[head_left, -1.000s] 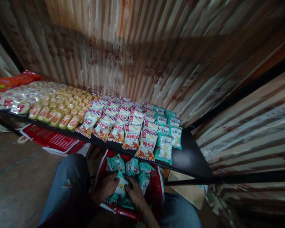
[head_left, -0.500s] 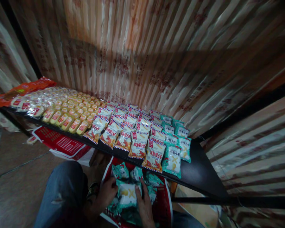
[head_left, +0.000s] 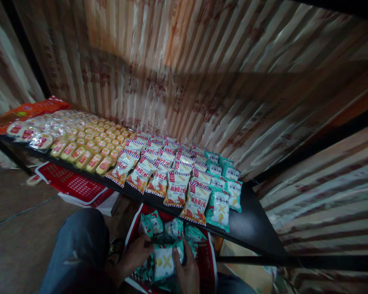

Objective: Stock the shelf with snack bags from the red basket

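Note:
A green and white snack bag (head_left: 163,263) lies between my two hands, over a red basket (head_left: 214,261) of similar green bags. My left hand (head_left: 137,255) grips its left edge with curled fingers. On the bag's right side, my right hand (head_left: 186,265) holds it with the thumb across the front. More green bags (head_left: 173,228) sit just beyond my hands in the basket. On the black shelf above, a column of green snack bags (head_left: 219,208) stands beside rows of orange and white snack bags (head_left: 196,202).
Yellow wrapped cakes (head_left: 95,162), round white packs (head_left: 42,141) and an orange bag (head_left: 27,110) fill the left of the black shelf (head_left: 254,220). A second red basket (head_left: 76,183) rests on a white box below. Dark posts and striped sheeting (head_left: 159,69) surround the shelf.
The camera view has shifted slightly. Both hands stay on the same green snack bag, which has tilted a little and sits slightly lower.

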`<state>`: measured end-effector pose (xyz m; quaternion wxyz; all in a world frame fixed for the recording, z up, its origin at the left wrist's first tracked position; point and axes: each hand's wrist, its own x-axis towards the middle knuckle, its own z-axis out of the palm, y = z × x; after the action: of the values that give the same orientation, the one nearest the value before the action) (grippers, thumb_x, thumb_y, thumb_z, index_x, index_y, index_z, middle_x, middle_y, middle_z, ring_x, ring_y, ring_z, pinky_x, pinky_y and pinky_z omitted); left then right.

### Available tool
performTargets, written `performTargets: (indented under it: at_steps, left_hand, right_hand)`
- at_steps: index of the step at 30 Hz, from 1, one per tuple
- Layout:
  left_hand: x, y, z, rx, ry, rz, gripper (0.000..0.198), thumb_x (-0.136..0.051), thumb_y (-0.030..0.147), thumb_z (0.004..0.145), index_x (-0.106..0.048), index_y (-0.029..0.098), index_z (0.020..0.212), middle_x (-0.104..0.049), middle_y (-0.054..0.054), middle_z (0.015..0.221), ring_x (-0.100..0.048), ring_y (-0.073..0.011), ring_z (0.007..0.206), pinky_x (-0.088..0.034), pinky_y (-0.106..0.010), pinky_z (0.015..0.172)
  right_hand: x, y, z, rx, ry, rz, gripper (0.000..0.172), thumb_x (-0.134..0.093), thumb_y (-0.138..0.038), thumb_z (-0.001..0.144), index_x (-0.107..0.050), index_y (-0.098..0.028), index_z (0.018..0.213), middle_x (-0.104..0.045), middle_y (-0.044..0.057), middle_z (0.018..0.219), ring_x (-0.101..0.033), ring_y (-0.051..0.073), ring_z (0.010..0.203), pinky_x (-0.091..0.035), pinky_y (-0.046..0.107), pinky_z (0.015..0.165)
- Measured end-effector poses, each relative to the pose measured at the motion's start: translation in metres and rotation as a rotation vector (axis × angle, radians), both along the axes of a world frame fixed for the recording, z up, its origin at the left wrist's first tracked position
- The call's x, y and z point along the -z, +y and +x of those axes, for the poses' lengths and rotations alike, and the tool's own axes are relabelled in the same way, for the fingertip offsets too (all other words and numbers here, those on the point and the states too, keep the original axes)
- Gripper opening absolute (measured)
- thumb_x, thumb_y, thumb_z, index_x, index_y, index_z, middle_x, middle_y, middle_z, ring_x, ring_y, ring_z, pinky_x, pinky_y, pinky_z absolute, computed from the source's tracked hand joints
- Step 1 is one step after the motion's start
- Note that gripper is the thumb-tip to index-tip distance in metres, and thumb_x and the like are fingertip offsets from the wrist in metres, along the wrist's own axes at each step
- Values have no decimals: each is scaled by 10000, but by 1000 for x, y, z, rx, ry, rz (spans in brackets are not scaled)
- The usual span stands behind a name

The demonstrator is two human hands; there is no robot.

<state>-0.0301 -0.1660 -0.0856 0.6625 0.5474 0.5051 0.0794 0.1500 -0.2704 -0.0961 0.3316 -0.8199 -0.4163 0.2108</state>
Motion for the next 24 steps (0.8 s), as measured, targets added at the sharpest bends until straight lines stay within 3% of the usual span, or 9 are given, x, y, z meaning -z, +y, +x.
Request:
performTargets:
  at_steps: [3,6,11,13,18,21,24]
  left_hand:
    - [-7,-5,1,72,-44,-1,434,-579,533,718,-624,166,946,-660,-44,822,-623,-219,775,-483,-305,665]
    - [-16,-5,-2,120,-103,38,466,-661,574,635,-647,175,876,-665,-30,925,-592,-226,943,-460,-283,811]
    - [-34,-11,-3,223,-279,-80,827,-641,761,541,-595,199,1146,-639,-56,1160,-589,-252,1044,-494,-282,786]
    - [-41,-17,1,265,-391,-149,860,-655,768,535,-594,198,1176,-635,-61,1191,-579,-265,1090,-491,-296,839]
    - [-55,-24,18,227,-300,-131,856,-676,769,515,-644,178,1133,-674,-71,1125,-590,-289,1074,-491,-343,885]
    - [-61,-20,27,120,-353,-89,870,-663,775,530,-633,174,1158,-663,-90,1160,-580,-301,1100,-487,-363,912]
    - [-63,-21,35,94,-500,-127,829,-653,747,589,-618,172,1185,-670,-97,1155,-592,-295,1096,-479,-381,944]
  right_hand:
    - [-9,1,-5,-115,-50,41,593,-479,-545,847,-543,-157,1291,-581,138,1311,-558,285,1205,-476,384,991]
    - [-31,2,-8,-196,-103,117,503,-533,-487,847,-576,-205,1261,-623,105,1261,-594,264,1158,-491,364,973]
    - [-71,-5,-5,-220,-102,176,463,-564,-461,845,-591,-242,1252,-659,81,1202,-622,248,1109,-509,344,939]
    - [-82,-8,-1,-218,-86,197,423,-563,-436,854,-605,-258,1236,-662,69,1201,-622,241,1108,-506,341,943]
    - [-104,-10,19,-102,-33,297,339,-582,-461,836,-695,-250,1077,-714,76,1072,-664,239,1004,-528,348,893]
    - [-116,-9,33,49,122,352,417,-589,-542,800,-705,-206,1018,-725,96,1010,-673,246,953,-542,352,848]
    - [-121,-12,37,129,381,381,538,-600,-596,767,-660,-184,1106,-706,105,1090,-661,252,995,-542,352,852]
